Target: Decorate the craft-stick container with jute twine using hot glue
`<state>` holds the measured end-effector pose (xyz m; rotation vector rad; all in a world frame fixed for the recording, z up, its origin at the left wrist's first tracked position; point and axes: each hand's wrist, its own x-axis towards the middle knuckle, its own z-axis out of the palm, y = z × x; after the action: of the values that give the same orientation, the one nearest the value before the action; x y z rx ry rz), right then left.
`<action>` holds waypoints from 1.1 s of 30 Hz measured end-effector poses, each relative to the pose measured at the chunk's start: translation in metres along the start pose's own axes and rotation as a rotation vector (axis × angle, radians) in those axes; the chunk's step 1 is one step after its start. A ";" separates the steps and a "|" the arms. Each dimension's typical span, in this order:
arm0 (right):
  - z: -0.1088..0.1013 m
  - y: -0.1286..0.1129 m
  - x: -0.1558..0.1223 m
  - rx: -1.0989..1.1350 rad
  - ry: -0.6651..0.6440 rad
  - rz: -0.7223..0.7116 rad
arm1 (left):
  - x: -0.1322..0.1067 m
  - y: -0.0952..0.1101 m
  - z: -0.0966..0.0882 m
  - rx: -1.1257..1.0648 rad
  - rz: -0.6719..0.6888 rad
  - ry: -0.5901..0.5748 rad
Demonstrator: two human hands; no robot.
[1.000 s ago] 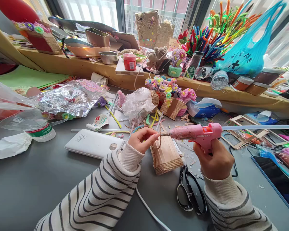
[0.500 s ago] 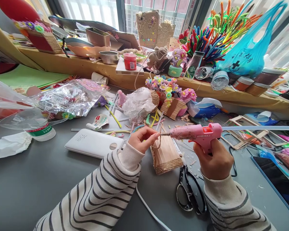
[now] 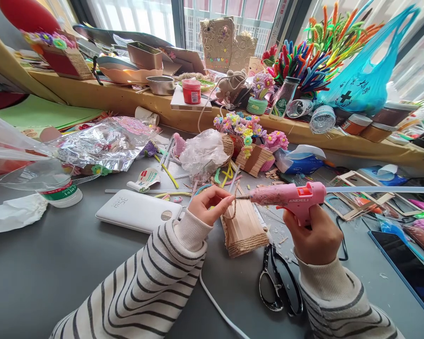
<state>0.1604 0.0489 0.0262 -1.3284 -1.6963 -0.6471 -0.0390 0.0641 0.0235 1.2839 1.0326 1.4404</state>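
Observation:
My left hand (image 3: 209, 205) pinches a loop of brown twine (image 3: 234, 202) just above a small box of popsicle sticks wrapped in twine (image 3: 243, 228) that rests on the grey table. My right hand (image 3: 313, 234) grips a pink glue gun (image 3: 289, 196), its nozzle pointing left at the twine beside my left fingertips. A clear glue stick (image 3: 381, 189) sticks out of the gun's back toward the right.
Black scissors (image 3: 280, 281) lie in front of the box. A white power bank (image 3: 138, 216) sits left of my left hand. Craft flowers, a plastic bag, pipe cleaners (image 3: 311, 47) and jars crowd the wooden shelf (image 3: 127, 101) behind. A tablet (image 3: 410, 266) lies at right.

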 end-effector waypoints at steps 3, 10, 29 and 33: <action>0.000 -0.001 0.000 0.009 0.002 0.030 | 0.000 0.000 0.000 0.004 0.000 -0.001; 0.001 -0.006 0.009 0.027 0.020 0.154 | 0.001 -0.002 -0.002 0.004 0.012 -0.010; 0.005 0.002 0.022 -0.010 -0.043 0.040 | 0.001 -0.004 -0.003 -0.056 -0.042 0.010; 0.005 0.003 0.024 -0.006 -0.049 0.012 | -0.001 -0.002 -0.001 -0.084 -0.052 0.031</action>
<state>0.1604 0.0660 0.0438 -1.3673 -1.7262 -0.6172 -0.0397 0.0634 0.0214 1.1703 1.0085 1.4533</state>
